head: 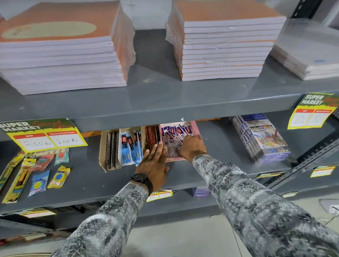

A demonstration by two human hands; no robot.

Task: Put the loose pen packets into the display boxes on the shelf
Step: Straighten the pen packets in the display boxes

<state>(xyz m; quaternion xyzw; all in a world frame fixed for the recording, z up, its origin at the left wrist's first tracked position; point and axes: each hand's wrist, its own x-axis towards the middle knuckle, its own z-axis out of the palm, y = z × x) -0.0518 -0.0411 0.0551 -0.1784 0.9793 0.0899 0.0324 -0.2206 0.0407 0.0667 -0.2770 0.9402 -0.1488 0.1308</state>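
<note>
Pink cardboard display box (196, 131) | my right hand (191, 146) seemingly pressing purple-white plastic pen packets (173, 137); left hand (154, 162) flat, empty | risk: packets buckle, spill.

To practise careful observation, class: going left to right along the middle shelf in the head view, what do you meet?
Yellow packets → brown display box → left hand → pink display box, right hand in it → crayon boxes.
</note>
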